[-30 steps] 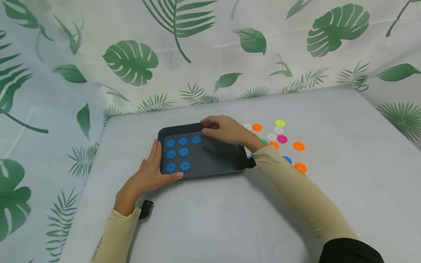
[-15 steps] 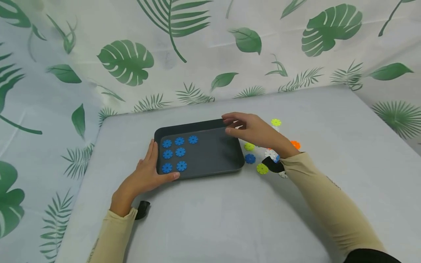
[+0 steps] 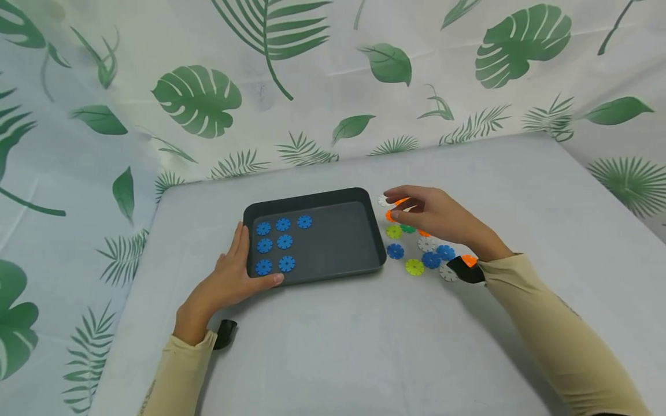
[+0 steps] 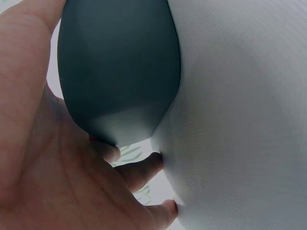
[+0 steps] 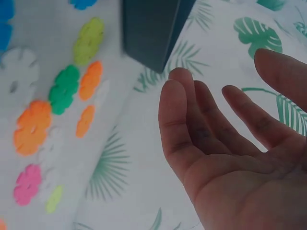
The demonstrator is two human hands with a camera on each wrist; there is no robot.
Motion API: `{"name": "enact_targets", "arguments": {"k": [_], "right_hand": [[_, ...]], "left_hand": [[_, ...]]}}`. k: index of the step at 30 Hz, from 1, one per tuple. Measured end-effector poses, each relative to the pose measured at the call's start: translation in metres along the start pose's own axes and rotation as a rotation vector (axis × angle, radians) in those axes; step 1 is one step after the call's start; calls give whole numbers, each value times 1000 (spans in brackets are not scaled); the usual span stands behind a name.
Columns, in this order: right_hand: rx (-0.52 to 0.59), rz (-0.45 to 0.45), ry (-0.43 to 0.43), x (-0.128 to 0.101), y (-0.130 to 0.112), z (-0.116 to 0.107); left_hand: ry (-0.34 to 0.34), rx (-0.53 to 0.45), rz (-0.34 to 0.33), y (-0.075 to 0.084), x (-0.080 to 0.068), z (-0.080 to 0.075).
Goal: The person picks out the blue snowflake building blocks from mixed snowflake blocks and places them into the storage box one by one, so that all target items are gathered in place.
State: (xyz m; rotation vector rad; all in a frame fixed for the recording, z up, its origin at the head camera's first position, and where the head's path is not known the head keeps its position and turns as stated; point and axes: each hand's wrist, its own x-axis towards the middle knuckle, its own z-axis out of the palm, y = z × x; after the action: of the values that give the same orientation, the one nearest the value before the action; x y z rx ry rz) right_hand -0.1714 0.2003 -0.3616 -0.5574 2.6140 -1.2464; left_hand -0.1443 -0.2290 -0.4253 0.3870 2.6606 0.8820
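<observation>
A dark grey rectangular tray (image 3: 338, 237) stands on the white table, with several blue notched discs (image 3: 284, 241) laid in rows in its left half. My left hand (image 3: 229, 277) holds its near left corner, thumb along the near rim and fingers against the left side. In the left wrist view, the tray's outer wall (image 4: 120, 72) sits against the left hand (image 4: 72, 158), some fingertips reaching the tabletop. My right hand (image 3: 437, 214) hovers over loose coloured discs right of the tray. Its fingers are apart, loosely bent; the right wrist view shows nothing in the right hand (image 5: 235, 143).
Loose discs spread right of the tray, among them a blue disc (image 3: 395, 251), a yellow-green disc (image 3: 414, 267) and a green disc (image 5: 64, 89). My right hand and wrist cover some in the head view. A leaf-printed cloth (image 3: 312, 86) hangs behind the table.
My right hand has moved right, from above the tray beside the top-row blue disc to above the loose discs. The left hand stays at the tray's corner; the head view has shifted slightly.
</observation>
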Motion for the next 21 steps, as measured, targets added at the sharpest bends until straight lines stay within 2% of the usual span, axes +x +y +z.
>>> {"name": "enact_targets", "arguments": {"k": [8,12,17,21], "right_hand": [[-43,33,-7,-6,10,1],[-44,13,-22,-8,16,3],[-75,-19,-60,-10,22,7],[-104,-1,-100,-11,27,11]], "left_hand": [[-1,-3,-3,1,-1,0],[-2,-8,-2,1,-1,0],[3,-2,0,1,-1,1],[3,-1,1,0,0,2]]}}
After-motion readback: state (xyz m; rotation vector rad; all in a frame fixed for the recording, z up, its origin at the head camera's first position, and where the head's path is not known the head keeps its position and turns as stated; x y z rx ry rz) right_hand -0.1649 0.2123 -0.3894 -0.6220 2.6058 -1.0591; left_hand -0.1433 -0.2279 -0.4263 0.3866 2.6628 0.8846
